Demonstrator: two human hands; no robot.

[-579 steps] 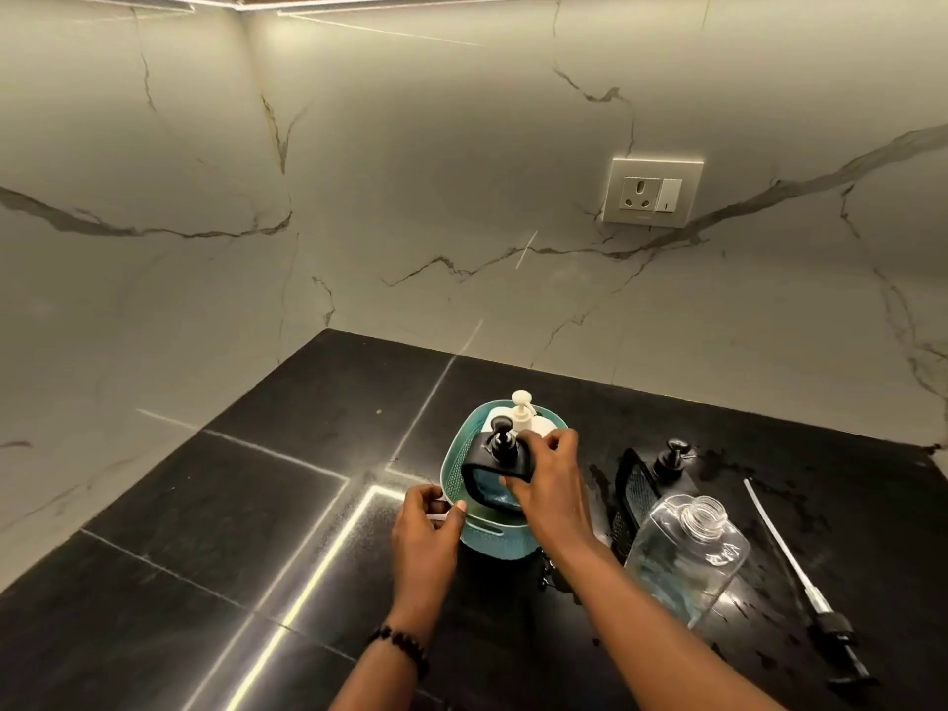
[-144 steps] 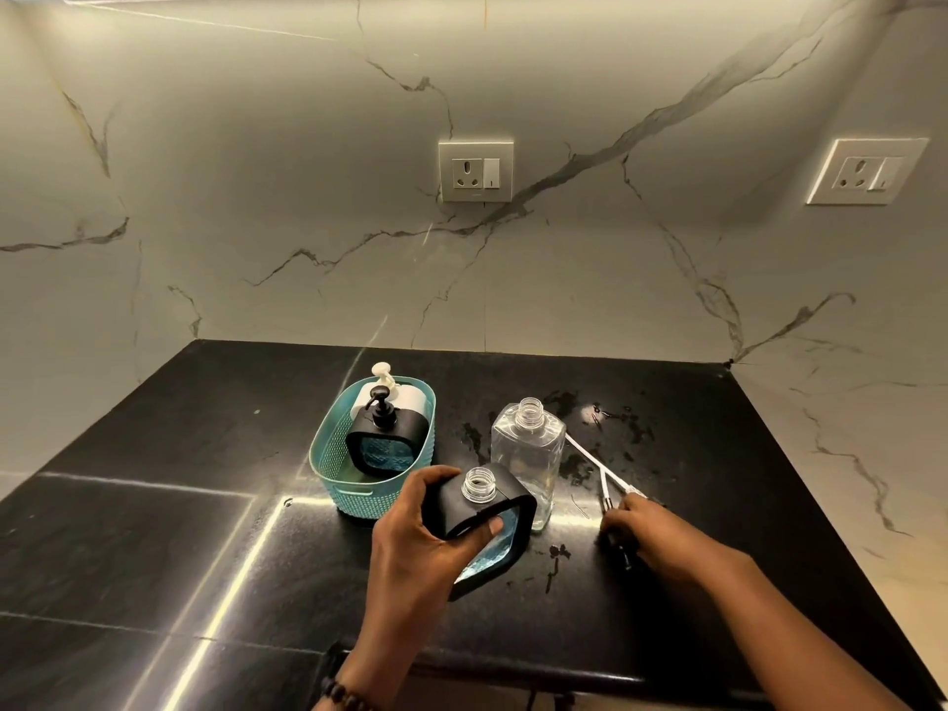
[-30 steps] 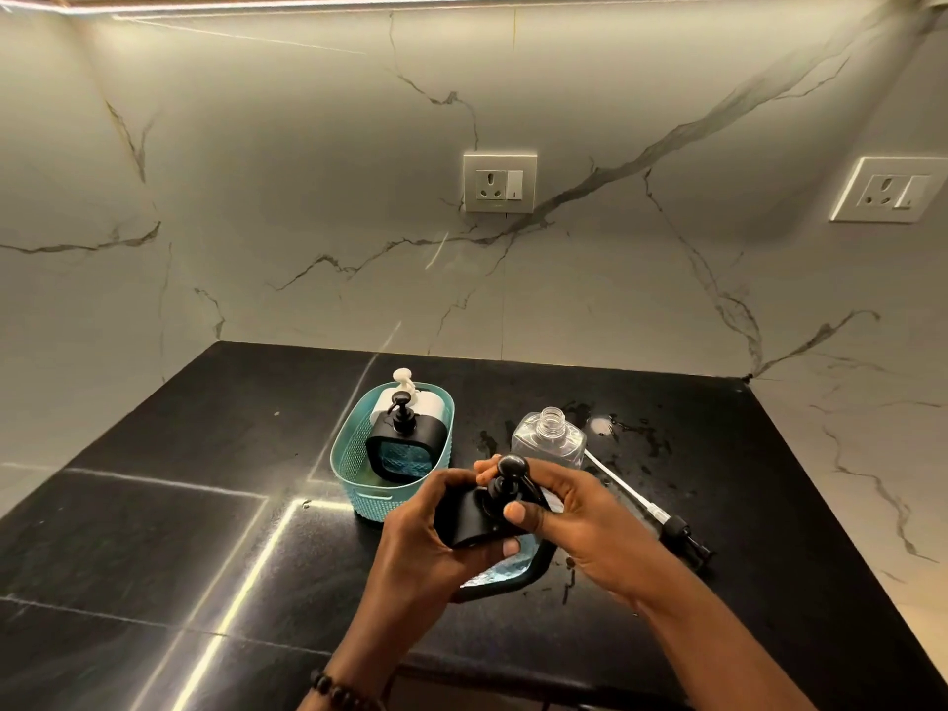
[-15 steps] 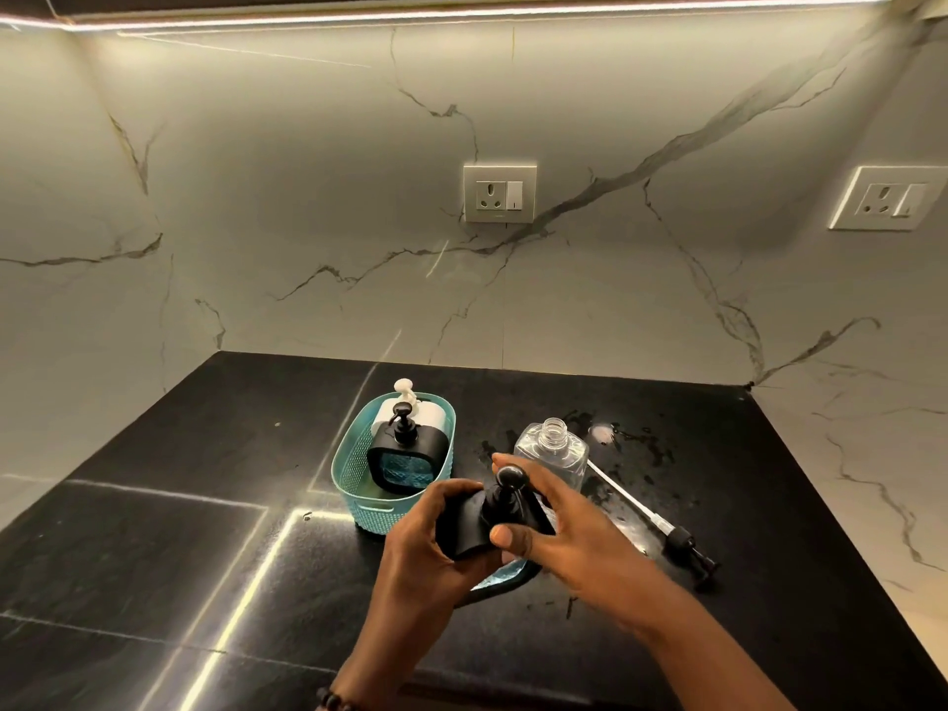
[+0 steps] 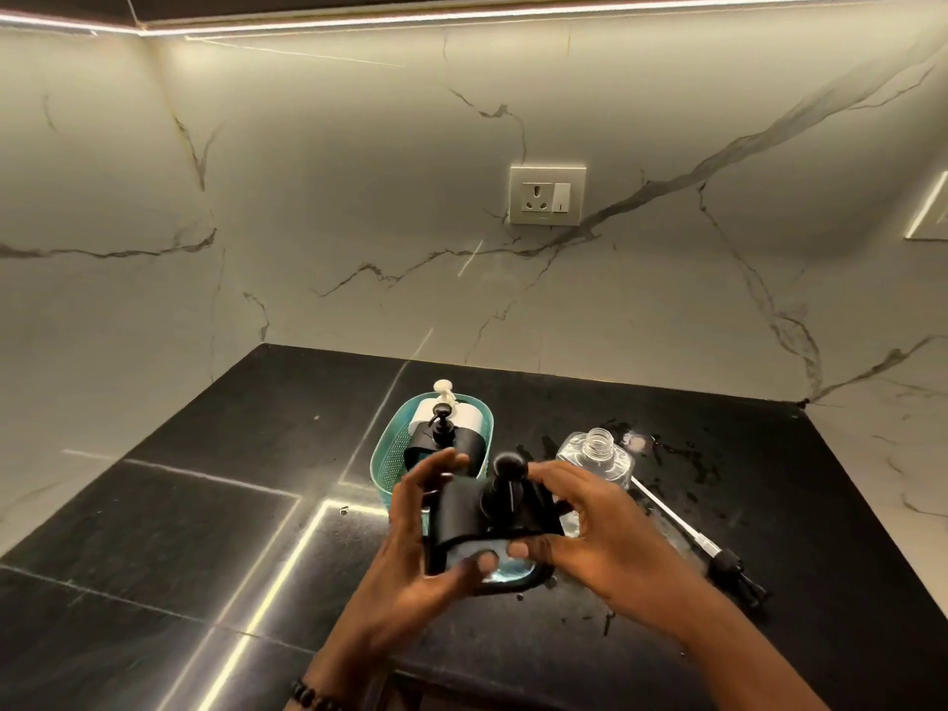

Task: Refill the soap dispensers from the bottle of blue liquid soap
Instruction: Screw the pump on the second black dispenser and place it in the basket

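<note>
Both hands, left hand (image 5: 426, 536) and right hand (image 5: 590, 526), grasp the black dispenser (image 5: 487, 526) just before the teal basket (image 5: 390, 454); likely slippery, so hold its flat sides.

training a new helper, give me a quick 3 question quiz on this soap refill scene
1. True or false: the clear bottle has its cap on.
2. How many dispensers stand in the teal basket? A one, B two, C three
3. Fill in: both the left hand and right hand hold a black ____.

Key: 1 false, its neck is open. 2 B, a white dispenser and a black one. 3 dispenser.
</note>
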